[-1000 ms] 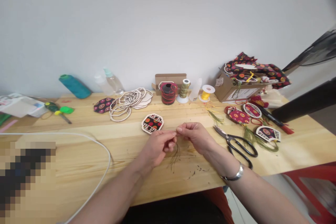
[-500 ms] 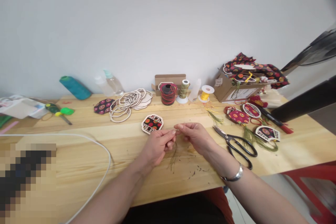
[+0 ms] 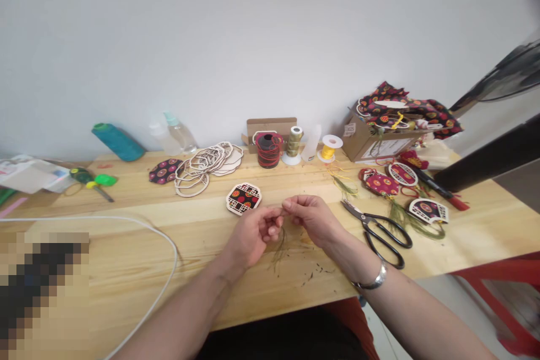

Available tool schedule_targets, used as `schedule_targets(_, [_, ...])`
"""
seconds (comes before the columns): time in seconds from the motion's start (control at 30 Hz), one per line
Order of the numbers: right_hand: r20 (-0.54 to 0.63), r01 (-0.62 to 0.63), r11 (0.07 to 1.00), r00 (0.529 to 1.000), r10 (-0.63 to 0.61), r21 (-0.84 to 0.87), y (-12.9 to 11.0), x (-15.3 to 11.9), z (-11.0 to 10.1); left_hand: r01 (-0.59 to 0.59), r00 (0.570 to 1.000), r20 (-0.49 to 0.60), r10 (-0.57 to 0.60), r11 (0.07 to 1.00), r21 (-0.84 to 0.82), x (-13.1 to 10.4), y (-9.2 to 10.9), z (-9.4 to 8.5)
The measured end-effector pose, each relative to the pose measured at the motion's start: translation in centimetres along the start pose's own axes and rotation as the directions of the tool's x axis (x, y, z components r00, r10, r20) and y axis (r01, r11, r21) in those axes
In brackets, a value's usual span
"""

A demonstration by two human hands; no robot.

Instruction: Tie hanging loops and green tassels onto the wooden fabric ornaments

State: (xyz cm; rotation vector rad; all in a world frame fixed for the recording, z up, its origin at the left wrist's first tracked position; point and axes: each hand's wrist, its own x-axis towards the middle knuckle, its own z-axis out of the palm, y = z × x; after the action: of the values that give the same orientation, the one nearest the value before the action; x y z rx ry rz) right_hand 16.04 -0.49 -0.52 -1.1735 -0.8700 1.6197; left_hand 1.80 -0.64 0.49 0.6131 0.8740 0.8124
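Observation:
Over the middle of the table my left hand (image 3: 259,233) and my right hand (image 3: 311,218) meet at the fingertips. My right thumb and forefinger are pinched together. My left thumb and forefinger reach to the same spot, the other fingers loosely curled. What sits between the fingertips is too small to make out. Thin olive-green threads (image 3: 278,253) show just below the hands; whether they hang from the fingers or lie on the table I cannot tell. Beyond my left hand lies a wooden-framed patterned fabric ornament (image 3: 243,198). Black-handled scissors (image 3: 379,228) lie open to the right of my right hand.
Along the back stand a red cord spool (image 3: 269,152), a green thread spool (image 3: 294,143), a yellow spool (image 3: 329,149) and a carton of fabric (image 3: 375,140). Wooden frames (image 3: 206,163) are piled left. Finished ornaments (image 3: 428,211) lie right. A white cable (image 3: 169,236) curves at left.
My left fingers have loosened and spread a little, and its thumb has shifted. My right hand stays pinched in nearly the same place. The view has moved slightly.

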Motion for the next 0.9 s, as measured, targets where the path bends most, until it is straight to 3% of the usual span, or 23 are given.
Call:
schedule_targets(0.4, [-0.028, -0.005, 1.000, 1.000, 0.005, -0.024, 0.1, 0.1, 0.0, -0.069, 0.997, 0.026, 0.067, 0.994, 0.090, 0.0, -0.3, -0.2])
schedule_targets(0.5, [-0.075, 0.023, 0.983, 0.997, -0.036, -0.180, -0.4, 0.0, -0.7, -0.079, 0.996, -0.032, 0.083, 0.993, 0.090, 0.1, -0.2, -0.3])
schedule_targets(0.57, [-0.120, 0.070, 0.879, 0.983, -0.142, -0.471, -1.0, -0.1, -1.5, -0.092, 0.993, -0.067, 0.097, 0.992, 0.085, 0.1, -0.1, -0.3])
schedule_targets(0.63, [-0.143, 0.113, 0.629, 0.929, -0.343, -0.770, -1.7, -0.2, -2.3, -0.105, 0.990, -0.090, 0.112, 0.991, 0.081, 0.1, 0.0, -0.3])
schedule_targets(0.7, [-0.098, 0.121, 0.382, 0.856, -0.508, -0.916, -2.4, -0.4, -2.9, -0.114, 0.987, -0.108, 0.122, 0.990, 0.081, 0.1, 0.1, -0.3])
schedule_targets(0.77, [-0.010, 0.159, 0.275, 0.850, -0.526, -0.948, -2.9, -0.3, -3.1, -0.120, 0.984, -0.119, 0.129, 0.989, 0.084, 0.1, 0.1, -0.4])
schedule_targets(0.9, [0.214, 0.313, 0.197, 0.889, -0.404, -0.929, -3.3, 0.1, -2.0, -0.132, 0.982, -0.120, 0.143, 0.986, 0.097, 0.1, 0.2, -0.3])
